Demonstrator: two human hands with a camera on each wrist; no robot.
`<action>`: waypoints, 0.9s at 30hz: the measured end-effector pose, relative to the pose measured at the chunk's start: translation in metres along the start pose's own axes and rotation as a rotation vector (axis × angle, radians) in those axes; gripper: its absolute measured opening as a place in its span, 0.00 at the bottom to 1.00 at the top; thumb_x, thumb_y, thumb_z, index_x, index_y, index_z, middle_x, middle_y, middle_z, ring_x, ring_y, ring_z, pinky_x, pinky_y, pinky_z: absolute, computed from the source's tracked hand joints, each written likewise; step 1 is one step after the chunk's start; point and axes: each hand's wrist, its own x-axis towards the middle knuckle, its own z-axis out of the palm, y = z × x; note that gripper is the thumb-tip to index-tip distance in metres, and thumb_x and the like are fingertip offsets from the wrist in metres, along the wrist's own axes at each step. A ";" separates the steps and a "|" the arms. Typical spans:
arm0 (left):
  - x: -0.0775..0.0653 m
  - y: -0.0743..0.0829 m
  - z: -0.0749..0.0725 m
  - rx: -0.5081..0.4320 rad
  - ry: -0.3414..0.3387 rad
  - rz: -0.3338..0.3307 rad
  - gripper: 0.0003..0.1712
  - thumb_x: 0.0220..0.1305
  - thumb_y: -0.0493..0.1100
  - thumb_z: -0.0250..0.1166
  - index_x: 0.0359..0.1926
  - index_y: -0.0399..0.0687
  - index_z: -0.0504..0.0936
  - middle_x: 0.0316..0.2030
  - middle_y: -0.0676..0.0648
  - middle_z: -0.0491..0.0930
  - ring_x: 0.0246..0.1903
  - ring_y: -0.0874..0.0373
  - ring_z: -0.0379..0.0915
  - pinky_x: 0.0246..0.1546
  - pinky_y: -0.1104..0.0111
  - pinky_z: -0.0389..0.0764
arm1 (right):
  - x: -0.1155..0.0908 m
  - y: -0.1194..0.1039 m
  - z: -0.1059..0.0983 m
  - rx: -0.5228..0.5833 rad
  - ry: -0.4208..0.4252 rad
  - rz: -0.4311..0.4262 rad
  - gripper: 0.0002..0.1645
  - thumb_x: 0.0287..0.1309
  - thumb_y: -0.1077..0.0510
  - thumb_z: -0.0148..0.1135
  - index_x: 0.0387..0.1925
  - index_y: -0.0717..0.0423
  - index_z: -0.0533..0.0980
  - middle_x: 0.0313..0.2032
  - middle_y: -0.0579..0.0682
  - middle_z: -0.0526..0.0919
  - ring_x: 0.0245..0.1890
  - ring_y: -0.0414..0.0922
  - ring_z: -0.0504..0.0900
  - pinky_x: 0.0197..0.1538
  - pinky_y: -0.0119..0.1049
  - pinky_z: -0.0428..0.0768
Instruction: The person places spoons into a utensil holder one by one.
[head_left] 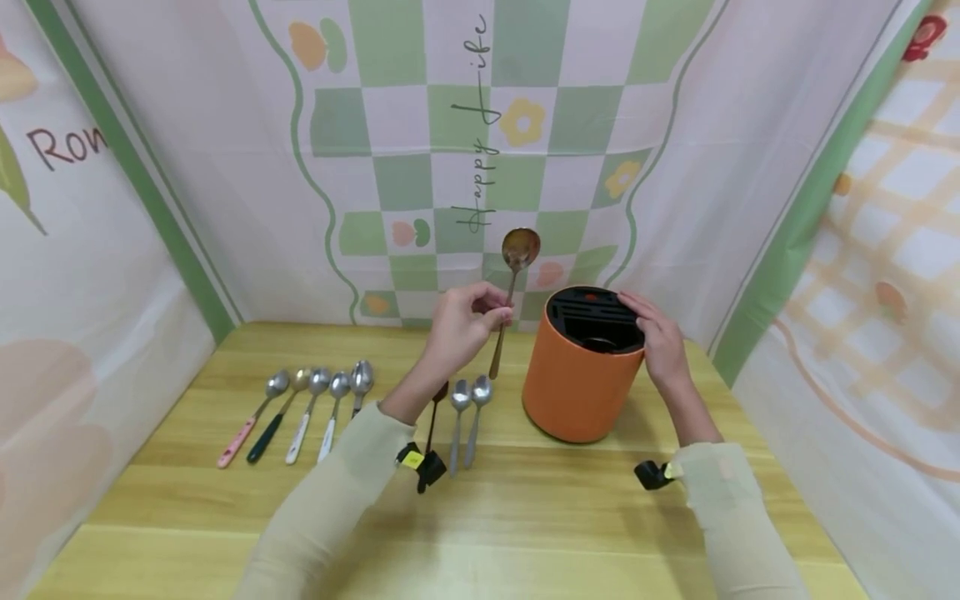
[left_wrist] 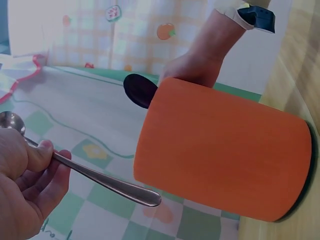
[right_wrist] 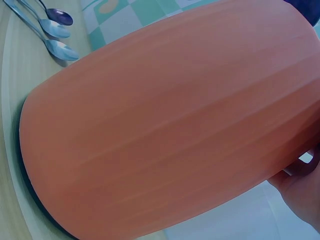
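Note:
My left hand (head_left: 468, 321) pinches a long-handled metal spoon (head_left: 519, 250) between thumb and fingers, its bowl up and the handle end pointing down. Just right of it, an orange utensil holder (head_left: 573, 392) with a black slotted top stands upright on the table. My right hand (head_left: 660, 337) rests against the holder's right rim, fingers laid along the edge. In the left wrist view a dark spoon bowl (left_wrist: 140, 90) sticks out of the holder's top, and the lower handle of the held spoon (left_wrist: 107, 181) overlaps the view of the backdrop.
Several spoons with coloured handles, such as a pink-handled spoon (head_left: 238, 440), lie in a row on the left of the wooden table (head_left: 525, 517). A dark spoon (head_left: 432, 425) and two silver spoons (head_left: 475, 429) lie before the holder's left side. Patterned cloth (head_left: 465, 125) hangs behind.

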 end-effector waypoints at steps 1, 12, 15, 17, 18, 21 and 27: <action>0.002 0.001 0.001 0.000 0.001 0.003 0.03 0.62 0.35 0.69 0.36 0.37 0.85 0.30 0.44 0.86 0.29 0.59 0.83 0.27 0.75 0.81 | 0.000 0.000 0.001 0.002 0.001 -0.001 0.28 0.76 0.58 0.32 0.69 0.57 0.69 0.73 0.56 0.64 0.77 0.54 0.56 0.78 0.54 0.52; 0.024 0.016 0.013 -0.034 -0.011 0.059 0.03 0.62 0.34 0.69 0.35 0.37 0.85 0.29 0.42 0.85 0.27 0.58 0.81 0.27 0.75 0.82 | 0.001 0.000 0.002 0.016 -0.005 0.009 0.28 0.76 0.57 0.32 0.69 0.55 0.69 0.74 0.54 0.64 0.77 0.53 0.56 0.79 0.54 0.52; 0.030 0.021 0.015 -0.026 -0.011 0.071 0.03 0.62 0.35 0.69 0.35 0.37 0.85 0.30 0.42 0.86 0.27 0.59 0.81 0.27 0.76 0.81 | 0.001 -0.001 0.002 0.024 -0.004 0.011 0.28 0.76 0.57 0.32 0.69 0.55 0.69 0.74 0.54 0.64 0.77 0.53 0.56 0.79 0.54 0.52; 0.035 0.025 0.017 -0.012 -0.012 0.096 0.04 0.62 0.36 0.69 0.36 0.37 0.86 0.30 0.43 0.86 0.27 0.59 0.82 0.27 0.76 0.81 | 0.001 -0.001 0.001 0.023 -0.002 0.011 0.28 0.76 0.57 0.32 0.69 0.56 0.69 0.74 0.54 0.64 0.77 0.53 0.56 0.79 0.54 0.52; 0.037 0.027 0.017 -0.006 -0.013 0.108 0.04 0.62 0.36 0.69 0.36 0.37 0.86 0.30 0.43 0.86 0.27 0.59 0.82 0.28 0.76 0.81 | 0.001 -0.001 0.001 0.022 0.000 0.013 0.28 0.76 0.58 0.33 0.69 0.56 0.69 0.74 0.54 0.64 0.77 0.53 0.56 0.79 0.54 0.52; 0.043 0.032 0.021 0.011 -0.021 0.132 0.06 0.62 0.37 0.70 0.38 0.38 0.87 0.30 0.44 0.87 0.27 0.59 0.82 0.28 0.77 0.80 | 0.000 -0.001 -0.001 0.022 0.003 0.010 0.28 0.76 0.58 0.32 0.69 0.57 0.68 0.74 0.55 0.63 0.77 0.53 0.56 0.79 0.54 0.51; 0.053 0.040 0.032 -0.027 -0.041 0.138 0.05 0.62 0.37 0.70 0.38 0.39 0.86 0.31 0.44 0.87 0.29 0.59 0.82 0.30 0.78 0.81 | -0.001 0.001 0.000 0.019 0.002 0.011 0.28 0.76 0.58 0.33 0.69 0.55 0.69 0.74 0.54 0.64 0.77 0.53 0.56 0.79 0.54 0.51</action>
